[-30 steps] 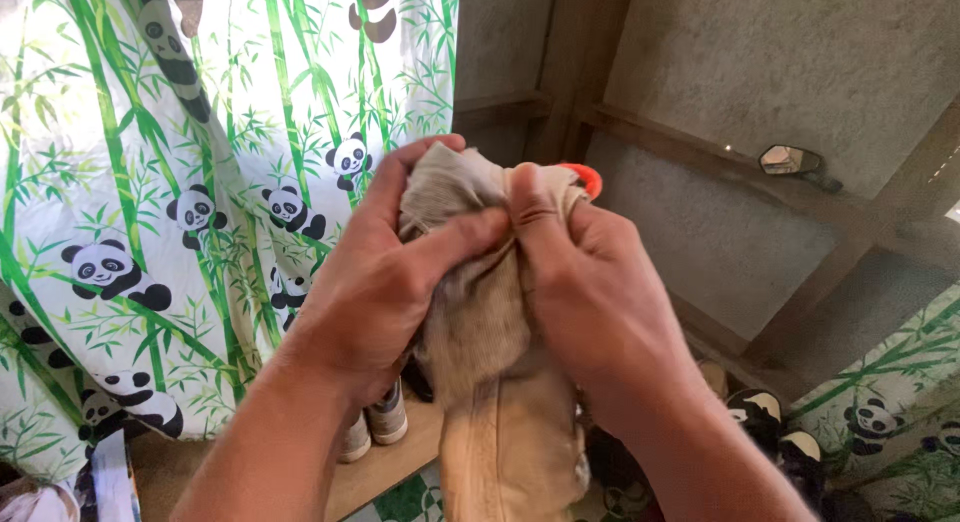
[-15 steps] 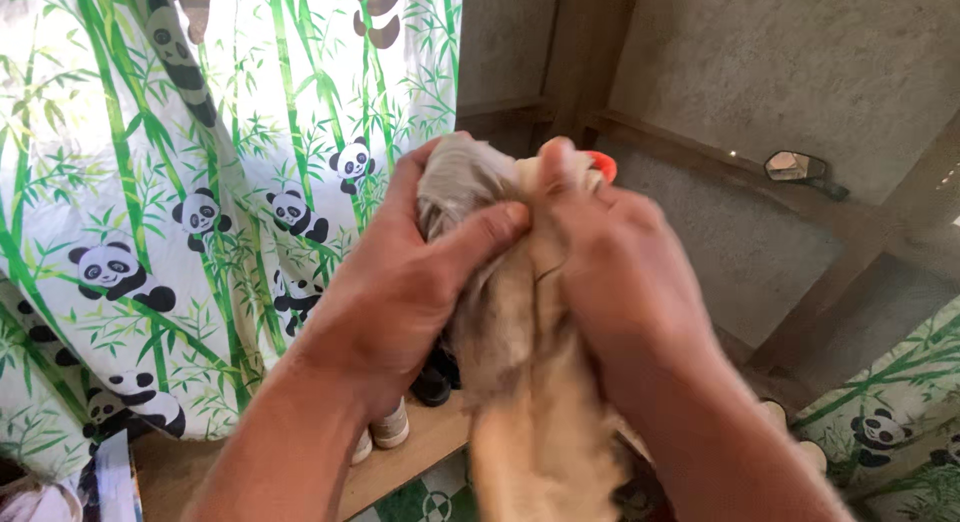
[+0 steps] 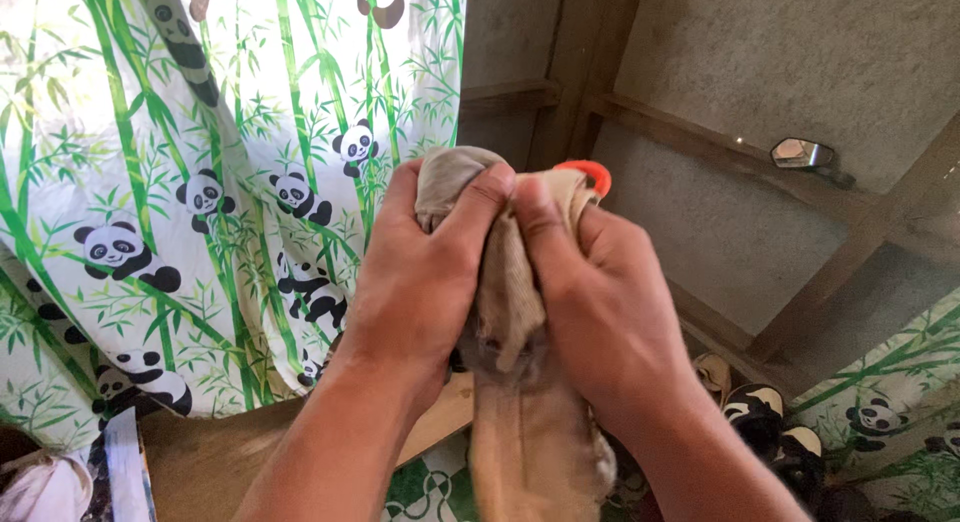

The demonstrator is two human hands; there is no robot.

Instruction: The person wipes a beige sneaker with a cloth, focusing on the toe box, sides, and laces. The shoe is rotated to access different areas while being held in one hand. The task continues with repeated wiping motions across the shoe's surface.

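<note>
A beige cloth garment [image 3: 520,422] is bunched at its top between both my hands and hangs down below them. My left hand [image 3: 420,282] grips the left side of the bunch, thumb pressed over the top. My right hand [image 3: 590,302] clamps the right side, its thumb next to the left one. An orange piece [image 3: 585,172] peeks out above my right hand; what it belongs to is hidden.
A curtain with green bamboo and pandas [image 3: 180,182] hangs at the left. Grey wall panels with wooden battens [image 3: 760,172] fill the right, a small mirror [image 3: 805,154] resting on one. Shoes [image 3: 750,407] lie low right; a wooden shelf [image 3: 450,412] sits below.
My hands have drawn closer together on the cloth, the left thumb sliding up over the top of the bunch. The view shifted a little; the curtain now covers the shoes at the left.
</note>
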